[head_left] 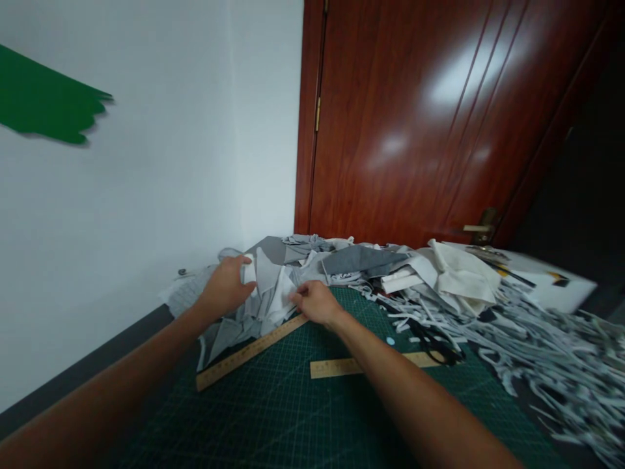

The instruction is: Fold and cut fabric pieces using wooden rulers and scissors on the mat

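Note:
My left hand (227,286) is closed with thumb and fingers around a small white folded piece (250,273), which looks like cloth. To its right, my right hand (316,302) pinches the edge of a light fabric scrap (283,294). Both hands are over a heap of grey fabric scraps (234,331) near the wall. A wooden ruler (251,352) lies slantwise in front of the heap, its far end by my right hand. My right forearm passes over a second wooden ruler (334,368) and hides part of it.
Green cutting mat (263,417) covers the work surface. Black-handled scissors (439,345) lie on the right, near a tangle of thin fabric strips (547,352). Larger cloth pieces (463,277) are piled at the back, before a reddish-brown door (390,130). A white wall (146,182) stands at left.

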`<state>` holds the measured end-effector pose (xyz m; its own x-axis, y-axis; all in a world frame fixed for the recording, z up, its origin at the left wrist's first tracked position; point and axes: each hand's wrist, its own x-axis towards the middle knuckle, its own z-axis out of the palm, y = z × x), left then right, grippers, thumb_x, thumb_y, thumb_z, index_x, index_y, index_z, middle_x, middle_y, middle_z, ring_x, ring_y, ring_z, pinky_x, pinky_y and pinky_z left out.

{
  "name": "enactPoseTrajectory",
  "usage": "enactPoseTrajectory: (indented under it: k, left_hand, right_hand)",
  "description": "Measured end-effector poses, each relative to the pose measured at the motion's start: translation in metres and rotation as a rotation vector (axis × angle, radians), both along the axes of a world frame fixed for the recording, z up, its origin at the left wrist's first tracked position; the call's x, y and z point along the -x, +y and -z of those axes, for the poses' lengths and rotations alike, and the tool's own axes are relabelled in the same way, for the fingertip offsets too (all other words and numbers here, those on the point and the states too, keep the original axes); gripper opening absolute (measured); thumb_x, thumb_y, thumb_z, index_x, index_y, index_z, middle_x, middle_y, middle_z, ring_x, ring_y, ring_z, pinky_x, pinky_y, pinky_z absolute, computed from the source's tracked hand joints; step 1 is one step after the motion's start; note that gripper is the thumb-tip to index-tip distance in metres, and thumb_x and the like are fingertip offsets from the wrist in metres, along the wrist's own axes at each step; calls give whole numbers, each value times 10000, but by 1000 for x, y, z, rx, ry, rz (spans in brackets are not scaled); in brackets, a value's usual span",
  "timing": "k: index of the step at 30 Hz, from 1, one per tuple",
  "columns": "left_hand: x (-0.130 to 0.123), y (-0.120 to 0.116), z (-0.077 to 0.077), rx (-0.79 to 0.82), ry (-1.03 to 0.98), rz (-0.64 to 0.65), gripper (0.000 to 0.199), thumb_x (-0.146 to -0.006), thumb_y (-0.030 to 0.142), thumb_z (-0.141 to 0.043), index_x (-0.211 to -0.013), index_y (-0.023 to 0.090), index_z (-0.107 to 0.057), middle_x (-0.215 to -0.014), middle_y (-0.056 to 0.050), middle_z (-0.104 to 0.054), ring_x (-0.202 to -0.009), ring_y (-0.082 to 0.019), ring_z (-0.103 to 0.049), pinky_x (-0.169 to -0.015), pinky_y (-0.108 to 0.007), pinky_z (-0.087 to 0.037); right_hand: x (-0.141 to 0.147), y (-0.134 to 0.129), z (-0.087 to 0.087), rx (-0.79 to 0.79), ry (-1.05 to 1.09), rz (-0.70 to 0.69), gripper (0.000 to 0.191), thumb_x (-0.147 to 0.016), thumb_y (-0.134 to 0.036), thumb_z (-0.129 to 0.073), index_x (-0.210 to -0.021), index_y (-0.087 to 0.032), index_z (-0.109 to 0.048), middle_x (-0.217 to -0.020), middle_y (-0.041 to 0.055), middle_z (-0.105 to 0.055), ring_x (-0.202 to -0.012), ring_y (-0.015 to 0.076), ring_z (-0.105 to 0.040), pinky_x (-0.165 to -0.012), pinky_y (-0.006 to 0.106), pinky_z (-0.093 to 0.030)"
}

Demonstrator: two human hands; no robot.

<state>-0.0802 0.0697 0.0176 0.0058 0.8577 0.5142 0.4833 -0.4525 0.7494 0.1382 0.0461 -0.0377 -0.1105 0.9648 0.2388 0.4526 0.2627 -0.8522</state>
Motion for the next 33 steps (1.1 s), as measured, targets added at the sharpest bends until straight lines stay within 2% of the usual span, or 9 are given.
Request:
enactPoseTrajectory:
  k: [3, 8, 12, 15, 17, 21, 24, 28, 33]
  left_hand:
    - [-2, -10, 10, -27, -26, 28, 374, -547, 189, -728, -913, 225, -659, -1163, -97, -678, -1345, -381, -521, -1224, -548, -320]
    - [-10, -22, 24, 112, -189, 112, 383, -598, 206, -768, -975, 221, -699, -1112, -76, -702, -1160, -336, -636, -1111, -552, -455]
    - [-13, -27, 30, 331, -431, 250, 369, -677, 343, -815, -977, 190, -664, -1077, -111, -720, -1100, -309, -695, -1032, -504, -544]
    - [-27, -41, 30, 538, -576, 414, 534, -795, 631, -757, -994, 147, -650, -1158, -236, -713, -1154, -386, -709, -940, -541, -605]
    - [-42, -53, 29, 674, -709, 562, 664, -818, 744, -719, -1056, 127, -653, -1202, -283, -703, -1194, -431, -695, -928, -584, -608]
    - [-74, -78, 30, 608, -968, 798, 580, -777, 440, -902, -1242, 174, -679, -1299, -162, -722, -1218, -350, -680, -983, -478, -587]
    - [-92, -90, 34, 520, -877, 825, 525, -690, 232, -937, -1171, 151, -743, -1185, -131, -776, -1089, -308, -713, -917, -385, -575]
    - [-104, -102, 38, 517, -578, 933, 380, -723, 275, -880, -1059, 145, -760, -984, -94, -785, -898, -264, -708, -867, -394, -557]
    - [-96, -128, 39, -33, 197, 881, 84, -850, 210, -676, -770, 202, -649, -857, -15, -638, -794, -184, -598, -735, -311, -447]
  right_hand:
    - [29, 15, -1, 112, -18, 25, 342, -1040, -373, -706, -1314, -169, -681, -1340, 72, -684, -1148, 334, -704, -942, 488, -614]
    - [44, 25, -11, 239, 96, 3, 357, -1030, -374, -719, -1320, -170, -677, -1348, 78, -683, -1136, 329, -707, -935, 491, -619]
    - [25, 18, -43, 240, 315, -78, 349, -1044, -353, -705, -1345, -183, -655, -1346, 104, -682, -1109, 283, -716, -919, 484, -626]
    - [0, 0, -68, 189, 484, -149, 263, -1046, -340, -703, -1244, -168, -684, -1210, 81, -720, -976, 231, -734, -824, 413, -641]
    - [-17, -20, -75, 133, 583, -180, 135, -971, -260, -756, -919, -163, -678, -902, 7, -703, -773, 160, -690, -689, 291, -609]
    - [-41, -71, -62, 65, 702, -208, 326, -686, -204, -883, -762, -220, -567, -665, -83, -590, -566, 99, -560, -520, 186, -484]
    - [-56, -106, -44, 99, 671, -213, 407, -648, -260, -905, -957, -219, -645, -793, -36, -710, -660, 135, -653, -634, 231, -536]
    - [-84, -133, -24, 113, 496, -185, 361, -729, -389, -885, -951, -198, -673, -822, 15, -733, -680, 193, -676, -677, 331, -554]
    - [-119, -170, -5, -109, 188, -73, 149, -817, -209, -819, -780, -222, -675, -836, 1, -654, -839, 211, -587, -796, 349, -491]
